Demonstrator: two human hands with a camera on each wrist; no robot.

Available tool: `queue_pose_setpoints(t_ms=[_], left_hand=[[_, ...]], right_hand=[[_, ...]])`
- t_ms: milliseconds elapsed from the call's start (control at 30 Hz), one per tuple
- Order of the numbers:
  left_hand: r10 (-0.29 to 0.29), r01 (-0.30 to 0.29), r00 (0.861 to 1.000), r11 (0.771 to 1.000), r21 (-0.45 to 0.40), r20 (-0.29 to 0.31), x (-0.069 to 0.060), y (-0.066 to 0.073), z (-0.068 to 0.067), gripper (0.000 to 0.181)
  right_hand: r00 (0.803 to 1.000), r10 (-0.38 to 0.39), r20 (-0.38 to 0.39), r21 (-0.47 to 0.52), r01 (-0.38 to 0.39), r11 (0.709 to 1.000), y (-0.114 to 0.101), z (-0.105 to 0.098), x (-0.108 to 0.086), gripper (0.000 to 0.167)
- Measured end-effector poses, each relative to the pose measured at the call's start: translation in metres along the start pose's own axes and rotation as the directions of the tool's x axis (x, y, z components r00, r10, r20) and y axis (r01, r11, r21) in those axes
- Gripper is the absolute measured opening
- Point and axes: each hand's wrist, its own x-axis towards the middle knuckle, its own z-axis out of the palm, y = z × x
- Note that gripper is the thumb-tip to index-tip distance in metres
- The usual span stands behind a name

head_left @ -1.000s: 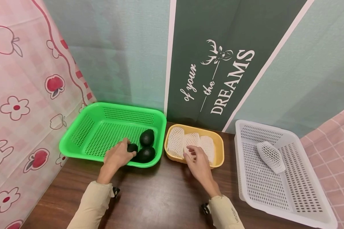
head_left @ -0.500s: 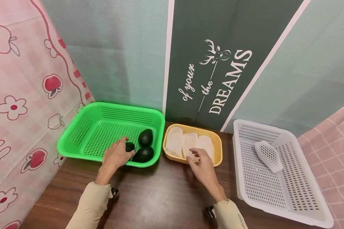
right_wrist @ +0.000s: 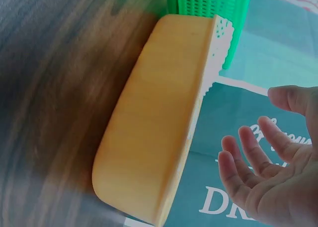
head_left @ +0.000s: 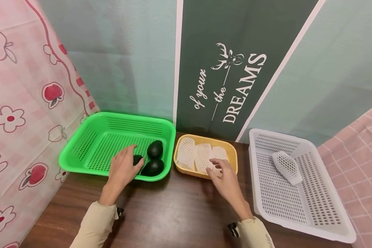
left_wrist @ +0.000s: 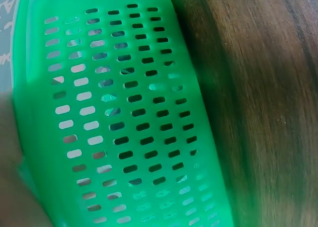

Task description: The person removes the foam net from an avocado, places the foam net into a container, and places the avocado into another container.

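Note:
In the head view, my left hand [head_left: 122, 167] reaches over the near rim of the green basket [head_left: 119, 119]. Its thumb and fingers curl round a dark avocado [head_left: 137, 159], mostly hidden beneath the hand. Two more dark avocados, an upper one [head_left: 155, 149] and a lower one [head_left: 153, 167], lie just to the right. My right hand [head_left: 226, 179] hovers at the front of the yellow tray [head_left: 232, 151], fingers loosely bent and holding nothing. Three white foam net sleeves [head_left: 203, 156] lie side by side in that tray. The right wrist view shows the hand [right_wrist: 278, 172] apart from the tray's side.
At the right stands a white basket [head_left: 257, 182] with one net-wrapped fruit [head_left: 287, 167] inside. The brown wooden table [head_left: 170, 213] carries all the containers. Printed curtains [head_left: 133, 62] hang behind and at both sides. In the left wrist view, the green basket's wall [left_wrist: 129, 113] fills much of the picture.
My right hand has shifted right along the yellow tray, from the middle sleeve to the right one. The left hand stays at the avocado, now covering more of it. The head view has turned slightly.

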Motion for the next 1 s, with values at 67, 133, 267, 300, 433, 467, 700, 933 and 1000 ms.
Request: queue_pose_setpoints(t_ms=[67, 133, 267, 300, 433, 467, 700, 933, 1000], left_hand=[[0.043, -0.043, 0.999, 0.999, -0.002, -0.029, 0.0, 0.002, 0.003, 0.061], [0.081, -0.081, 0.995, 0.997, 0.005, -0.049, 0.0, 0.007, 0.006, 0.06], [0.149, -0.148, 0.987, 0.989, 0.019, -0.058, 0.0, 0.017, 0.013, 0.059], [0.165, -0.164, 0.985, 0.986, 0.021, -0.058, 0.0, 0.02, 0.014, 0.058], [0.24, -0.239, 0.969, 0.971, 0.014, -0.054, -0.001, 0.032, 0.021, 0.056], [0.26, -0.26, 0.964, 0.966, 0.015, -0.051, -0.001, 0.035, 0.023, 0.055], [0.387, -0.387, 0.922, 0.922, -0.009, 0.002, -0.002, 0.05, 0.032, 0.048], [0.418, -0.415, 0.908, 0.907, -0.074, 0.026, 0.0, 0.05, 0.033, 0.041], [0.411, -0.406, 0.911, 0.91, -0.089, 0.042, 0.0, 0.05, 0.033, 0.041]], right_hand=[[1.0, 0.0, -0.005, -0.003, 0.0, 1.0, 0.0, -0.004, 0.0, 0.035], [1.0, -0.005, -0.013, -0.004, 0.005, 1.0, 0.0, -0.007, 0.001, 0.035], [0.999, -0.028, -0.03, -0.002, 0.028, 1.0, -0.001, -0.013, 0.002, 0.035], [0.999, -0.034, -0.033, -0.002, 0.034, 0.999, -0.001, -0.015, 0.003, 0.035], [0.998, -0.044, -0.05, -0.007, 0.044, 0.999, -0.003, -0.023, 0.005, 0.035], [0.998, -0.044, -0.054, -0.008, 0.044, 0.999, -0.004, -0.025, 0.005, 0.035], [0.997, -0.013, -0.081, -0.025, 0.011, 1.0, -0.009, -0.042, 0.012, 0.035], [0.99, -0.031, -0.134, -0.056, 0.024, 0.998, -0.006, -0.066, 0.021, 0.036], [0.988, -0.048, -0.149, -0.056, 0.04, 0.998, -0.004, -0.074, 0.024, 0.035]])
